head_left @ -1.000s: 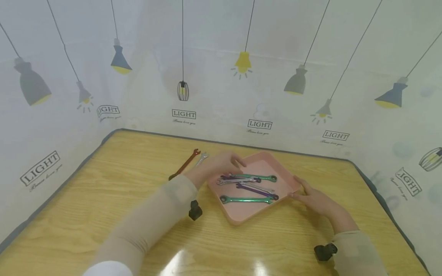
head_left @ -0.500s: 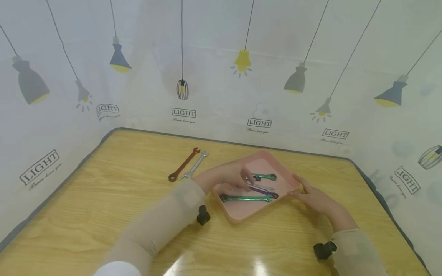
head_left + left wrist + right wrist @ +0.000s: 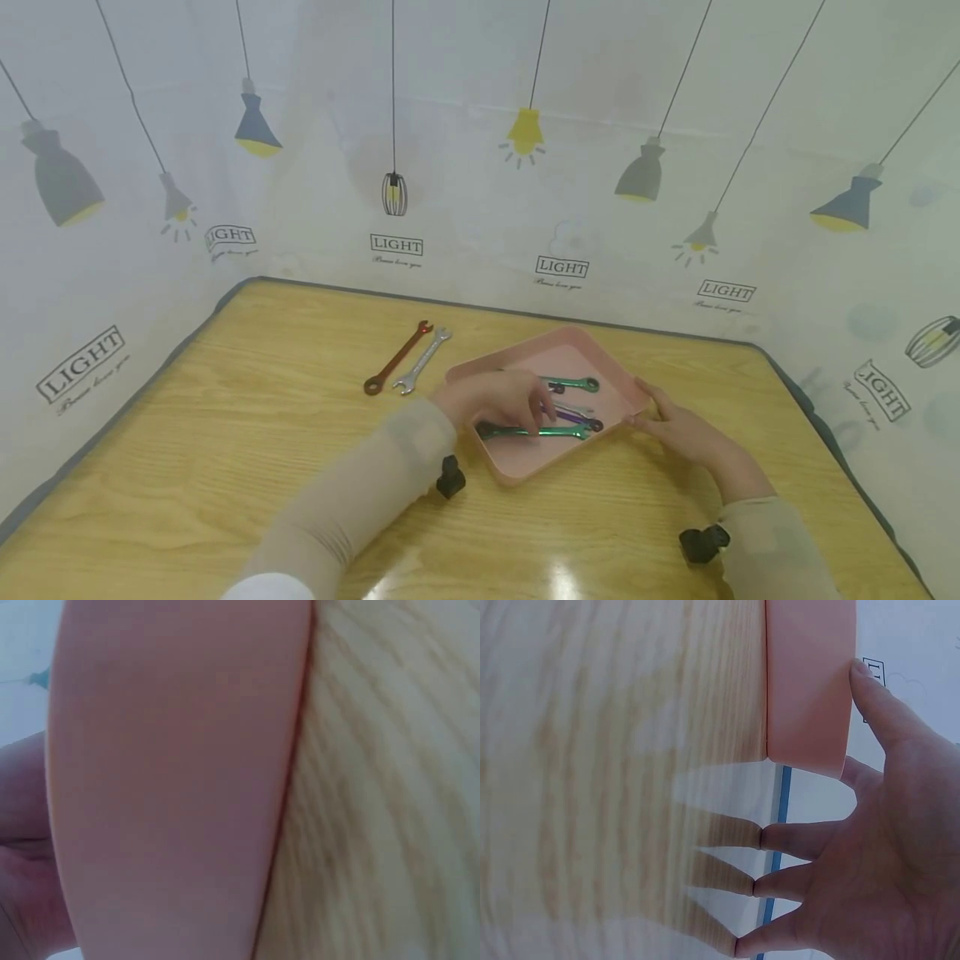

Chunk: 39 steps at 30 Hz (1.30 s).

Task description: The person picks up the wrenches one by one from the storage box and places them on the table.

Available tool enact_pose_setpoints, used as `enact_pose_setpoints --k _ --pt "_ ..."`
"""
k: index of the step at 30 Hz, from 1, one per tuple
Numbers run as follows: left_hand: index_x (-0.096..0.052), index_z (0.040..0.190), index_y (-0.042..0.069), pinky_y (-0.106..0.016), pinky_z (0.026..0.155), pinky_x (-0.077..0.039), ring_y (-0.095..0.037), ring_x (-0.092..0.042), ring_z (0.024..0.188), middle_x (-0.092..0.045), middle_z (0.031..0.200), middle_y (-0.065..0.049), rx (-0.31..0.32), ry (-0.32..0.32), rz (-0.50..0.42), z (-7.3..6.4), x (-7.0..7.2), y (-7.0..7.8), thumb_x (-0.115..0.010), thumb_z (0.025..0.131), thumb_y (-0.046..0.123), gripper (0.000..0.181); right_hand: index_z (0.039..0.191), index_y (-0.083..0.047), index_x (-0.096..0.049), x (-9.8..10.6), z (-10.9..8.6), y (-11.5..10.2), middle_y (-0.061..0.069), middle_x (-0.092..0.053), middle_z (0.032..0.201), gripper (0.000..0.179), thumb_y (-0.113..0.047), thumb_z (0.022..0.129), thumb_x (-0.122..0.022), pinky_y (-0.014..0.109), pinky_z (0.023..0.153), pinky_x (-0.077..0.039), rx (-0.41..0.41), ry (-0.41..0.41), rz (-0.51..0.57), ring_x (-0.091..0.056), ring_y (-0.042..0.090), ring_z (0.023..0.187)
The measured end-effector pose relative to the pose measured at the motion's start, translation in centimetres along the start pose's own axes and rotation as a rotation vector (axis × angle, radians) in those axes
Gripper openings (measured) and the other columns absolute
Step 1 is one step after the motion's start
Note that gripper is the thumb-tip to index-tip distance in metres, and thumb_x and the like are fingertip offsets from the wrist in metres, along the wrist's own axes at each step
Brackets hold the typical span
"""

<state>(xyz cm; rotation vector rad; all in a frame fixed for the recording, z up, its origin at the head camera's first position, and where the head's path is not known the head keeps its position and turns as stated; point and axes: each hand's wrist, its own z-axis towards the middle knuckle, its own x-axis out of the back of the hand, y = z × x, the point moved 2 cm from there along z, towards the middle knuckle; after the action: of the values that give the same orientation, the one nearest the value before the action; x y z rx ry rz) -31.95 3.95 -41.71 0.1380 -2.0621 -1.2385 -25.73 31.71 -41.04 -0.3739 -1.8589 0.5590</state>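
A pink tray (image 3: 521,462) with several wrenches in it stands on the table; its side wall (image 3: 172,787) fills much of the left wrist view. My left hand (image 3: 506,396) reaches down into it, bent fingers right at the near green wrench (image 3: 567,432). I cannot tell whether they pinch it. A purple wrench (image 3: 579,420) and another green wrench (image 3: 573,383) show beyond the fingers, the rest hidden under the hand. My right hand (image 3: 690,435) touches the tray's right corner, thumb and index finger on either side. In the right wrist view its other fingers (image 3: 799,840) spread straight onto the table.
Left of the tray, a red wrench (image 3: 397,360) and a silver wrench (image 3: 422,362) lie side by side on the wooden table (image 3: 247,433). A white curtain (image 3: 465,217) printed with lamps surrounds the table's back and sides.
My left hand has moved from the tray's far left edge toward the near green wrench, uncovering the silver wrench on the table. The right hand stays at the tray's corner.
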Motion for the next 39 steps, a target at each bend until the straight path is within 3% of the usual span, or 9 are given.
enact_pose_setpoints --k 7,16,29,39 --pt "-0.072 0.107 0.022 -0.024 0.079 -0.05 -0.008 -0.06 0.088 -0.065 0.094 0.008 -0.034 0.03 0.223 0.0 -0.6 0.3 -0.08 0.072 0.0 0.042 0.157 -0.014 -0.004 0.0 -0.1 -0.2 0.037 -0.02 0.15 0.085 -0.057 0.097 -0.047 0.073 0.101 -0.023 0.001 0.008 -0.015 -0.023 0.06 0.132" --pt "-0.073 0.109 0.019 -0.021 0.078 -0.049 -0.008 -0.059 0.088 -0.066 0.097 0.006 -0.051 0.035 0.346 0.0 -1.1 1.1 -0.077 0.07 -0.007 0.047 0.157 -0.013 -0.005 -0.1 -0.1 -0.1 0.038 -0.018 0.15 0.085 -0.054 0.097 -0.048 0.073 0.101 -0.022 0.008 0.008 -0.005 -0.022 0.06 0.132" --pt "-0.073 0.105 0.023 -0.024 0.076 -0.05 -0.012 -0.059 0.092 -0.065 0.104 0.003 -0.006 0.066 0.313 -0.2 -1.2 0.8 -0.078 0.071 -0.003 0.044 0.157 -0.014 -0.006 -0.3 0.0 0.0 0.036 -0.018 0.151 0.085 -0.057 0.096 -0.047 0.073 0.102 -0.022 -0.001 0.019 -0.016 -0.022 0.06 0.133" --pt "-0.072 0.105 0.018 -0.026 0.086 -0.049 -0.012 -0.058 0.099 -0.063 0.106 0.004 -0.017 0.021 0.213 -0.1 -1.0 0.7 -0.079 0.075 -0.002 0.037 0.157 -0.013 -0.005 -0.2 -0.1 -0.2 0.036 -0.016 0.151 0.086 -0.056 0.096 -0.048 0.074 0.101 -0.022 0.001 0.009 -0.003 -0.021 0.06 0.133"
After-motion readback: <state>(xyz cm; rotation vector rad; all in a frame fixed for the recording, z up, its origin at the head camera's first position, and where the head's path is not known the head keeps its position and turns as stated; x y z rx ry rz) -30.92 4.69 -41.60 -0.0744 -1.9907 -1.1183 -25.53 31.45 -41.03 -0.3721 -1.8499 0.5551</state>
